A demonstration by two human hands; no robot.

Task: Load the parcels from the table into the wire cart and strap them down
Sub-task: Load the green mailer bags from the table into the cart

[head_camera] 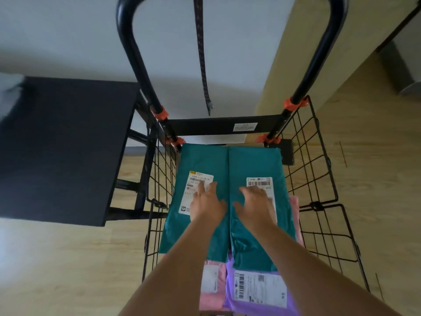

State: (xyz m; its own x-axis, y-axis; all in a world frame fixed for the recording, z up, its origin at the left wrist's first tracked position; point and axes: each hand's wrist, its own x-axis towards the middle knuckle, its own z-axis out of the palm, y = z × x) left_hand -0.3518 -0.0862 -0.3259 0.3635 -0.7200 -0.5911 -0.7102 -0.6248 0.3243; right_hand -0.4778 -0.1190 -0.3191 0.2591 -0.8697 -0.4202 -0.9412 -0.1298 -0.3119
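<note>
Two teal parcels lie side by side on top of the load in the black wire cart [316, 156]. My left hand [206, 205] presses flat on the left teal parcel [200, 160], fingers over its white label. My right hand [256, 207] rests with spread fingers on the right teal parcel [255, 163]. Below them a pink parcel [210, 293] and a purple parcel [259, 290] show at the near end. A dark elastic strap [201, 53] with a metal hook hangs loose from the top of the cart handle [129, 42].
The black table [61, 144] stands to the left of the cart, its top bare. A beige wall or cabinet [296, 53] rises behind the cart on the right. Wood floor surrounds the cart.
</note>
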